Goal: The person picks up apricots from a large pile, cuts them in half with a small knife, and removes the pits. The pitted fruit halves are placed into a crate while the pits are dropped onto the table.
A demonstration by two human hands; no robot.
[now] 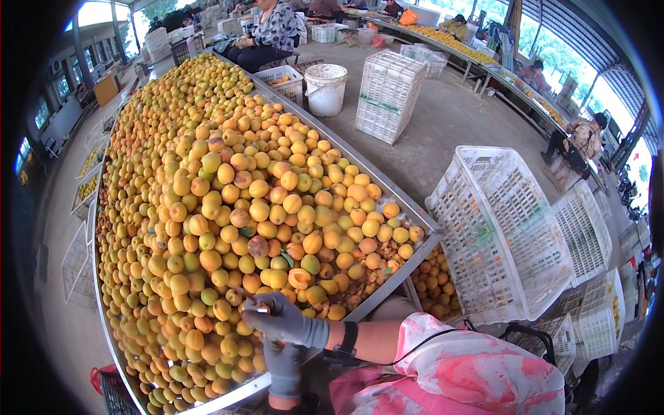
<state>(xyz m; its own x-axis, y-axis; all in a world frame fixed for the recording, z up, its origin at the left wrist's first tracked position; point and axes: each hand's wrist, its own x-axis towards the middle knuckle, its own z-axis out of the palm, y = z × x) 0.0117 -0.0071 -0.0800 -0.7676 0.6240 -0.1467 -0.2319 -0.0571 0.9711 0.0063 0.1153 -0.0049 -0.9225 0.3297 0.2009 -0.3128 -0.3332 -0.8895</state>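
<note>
A large metal-rimmed sorting table (408,266) holds a deep heap of yellow-orange apricots (228,200), some greenish, some bruised brown. Over its near edge my right hand (287,321), in a grey glove, is closed with the fingertips pinched around a small slim item with a shiny spot, too small to name. My left hand (282,366), also gloved in grey, is just below it, blurred and partly covered by the right one; its fingers do not show clearly. A split apricot (299,278) lies on the heap close to my right hand, near a few green leaves.
Beneath the table's right corner sits a crate of apricots (436,283). White plastic crates (515,228) stand to the right, another crate (391,97) and a white bucket (326,90) farther off. A seated person (273,34) is at the far end; others line a long fruit table (449,45).
</note>
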